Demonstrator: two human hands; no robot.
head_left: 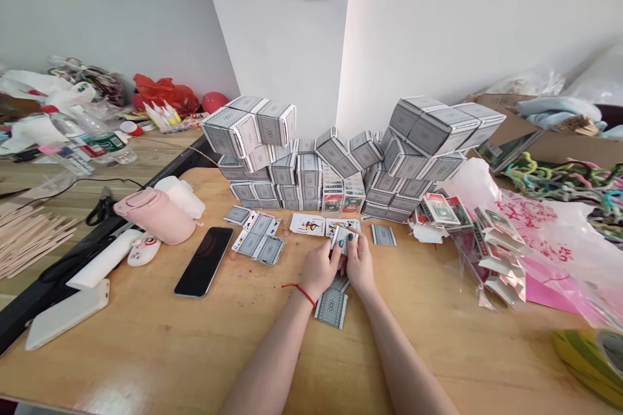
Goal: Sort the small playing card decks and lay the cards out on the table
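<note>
Logging from my remote seat: wooden table (146, 350), bare room toward its near edge at 6 o'clock; stacked card boxes (296, 172) at 12 o'clock. Left hand (318, 269) and right hand (360, 264) closed, gripping a small playing-card stack (343, 240) mid-table, long axis toward 12 o'clock.

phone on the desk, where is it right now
In the head view, the black smartphone lies on the wooden table left of the left hand, just below a small spread of playing cards.
</note>
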